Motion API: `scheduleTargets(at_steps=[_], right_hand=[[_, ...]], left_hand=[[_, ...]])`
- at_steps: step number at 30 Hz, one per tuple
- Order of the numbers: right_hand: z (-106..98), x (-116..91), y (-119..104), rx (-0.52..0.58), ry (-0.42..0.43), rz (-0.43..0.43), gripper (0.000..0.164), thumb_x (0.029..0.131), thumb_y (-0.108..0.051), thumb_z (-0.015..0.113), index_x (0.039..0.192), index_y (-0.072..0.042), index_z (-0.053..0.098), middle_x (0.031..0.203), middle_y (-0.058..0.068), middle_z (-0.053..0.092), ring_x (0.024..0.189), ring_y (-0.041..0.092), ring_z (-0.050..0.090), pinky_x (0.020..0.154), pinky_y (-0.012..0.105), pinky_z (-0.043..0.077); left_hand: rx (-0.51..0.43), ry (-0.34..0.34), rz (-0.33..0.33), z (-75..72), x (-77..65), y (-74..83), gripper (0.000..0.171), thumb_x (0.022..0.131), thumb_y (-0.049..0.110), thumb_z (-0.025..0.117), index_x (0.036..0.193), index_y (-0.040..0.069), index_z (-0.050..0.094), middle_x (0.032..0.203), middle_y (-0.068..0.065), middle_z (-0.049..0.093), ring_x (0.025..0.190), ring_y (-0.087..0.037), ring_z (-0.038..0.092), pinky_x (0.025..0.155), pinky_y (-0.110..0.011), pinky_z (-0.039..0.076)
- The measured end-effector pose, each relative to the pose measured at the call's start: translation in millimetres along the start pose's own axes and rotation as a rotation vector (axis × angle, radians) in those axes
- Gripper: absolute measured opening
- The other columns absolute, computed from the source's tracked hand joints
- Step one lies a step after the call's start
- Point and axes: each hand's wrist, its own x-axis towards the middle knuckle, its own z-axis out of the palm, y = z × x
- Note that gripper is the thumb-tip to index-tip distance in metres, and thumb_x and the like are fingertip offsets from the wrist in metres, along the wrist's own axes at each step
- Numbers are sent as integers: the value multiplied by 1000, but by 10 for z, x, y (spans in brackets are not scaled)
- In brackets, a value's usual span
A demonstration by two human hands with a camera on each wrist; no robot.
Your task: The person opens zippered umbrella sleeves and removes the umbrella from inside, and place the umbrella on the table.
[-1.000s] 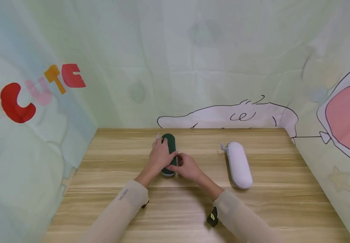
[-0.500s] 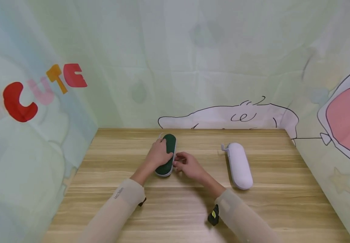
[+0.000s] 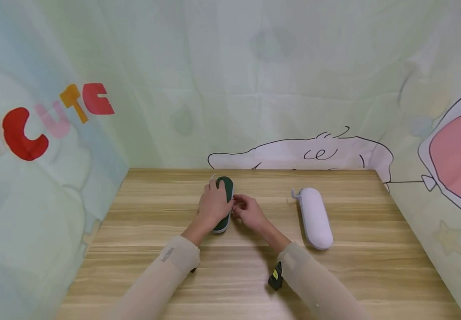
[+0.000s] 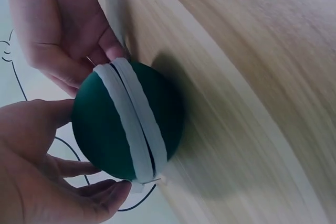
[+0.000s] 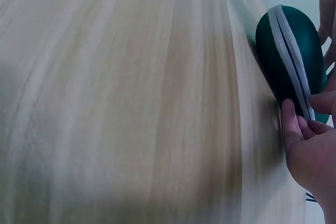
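A dark green glasses case [image 3: 228,190] with a pale zipper [image 4: 124,111] lies lengthwise on the table. My left hand [image 3: 213,205] grips it from above, thumb along the right side and fingers over the left. My right hand [image 3: 251,216] is at the case's right side; in the right wrist view its thumb and fingers pinch at the zipper line. Whatever pull they hold is hidden behind the fingers. A dark gap runs between the two zipper tapes in the left wrist view. Beyond my left fingers, a thin pale strap loop [image 3: 213,177] sticks out at the far end.
A second, white glasses case [image 3: 316,218] with a strap lies to the right on the wooden table [image 3: 166,195]. Printed cloth [image 3: 230,89] hangs along the table's back and sides. A black device [image 3: 275,276] sits at my right wrist.
The green case swung left at its near end half a second ago, then came back right with my left hand. My right hand moved slightly farther along its side.
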Motion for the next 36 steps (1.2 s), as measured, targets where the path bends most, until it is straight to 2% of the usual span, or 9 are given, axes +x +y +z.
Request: scheduleTargets(at_steps=[9,15,21,25,31,36], right_hand=[[63,-19,75,-18,27,-47,45,101,5,63,144,11,55,126,25,70,118,36,67,102,42,54],[119,-46,109,7,44,-76,43,103,2,62,145,10,56,131,25,69,123,36,66,104,43,53],[121,-51,123,35,46,-84,47,103,-1,64,149,6,55,135,23,67,124,36,66,101,40,55],[131,-52,123,32,45,-100,48,103,0,65,149,7,54,136,25,66,124,39,65,102,45,55],[150,-36,126,-14,39,-80,48,104,-5,66,150,4,54,135,21,67,124,34,65,104,45,53],[165,-34,121,-3,55,-78,49,104,-7,66,149,6,54,135,24,66,125,37,65,106,49,52]], left_hand=[[38,-18,-23,0,27,73,80,97,39,78,152,-8,45,150,-31,43,134,-41,50,93,-50,59],[49,1,-35,19,33,55,82,94,38,82,150,-10,46,146,-31,46,130,-40,53,88,-50,61],[42,-6,-40,21,57,38,82,95,37,81,151,-10,45,149,-32,45,132,-41,53,92,-52,60],[33,-19,-40,10,73,17,82,95,37,81,152,-11,45,151,-32,44,134,-42,53,95,-53,59],[3,-43,-41,-14,96,-51,81,95,37,81,151,-10,45,147,-31,47,131,-41,55,96,-53,58],[-22,-58,-36,-40,107,-108,81,94,38,82,151,-9,47,154,-31,44,131,-42,56,97,-53,58]])
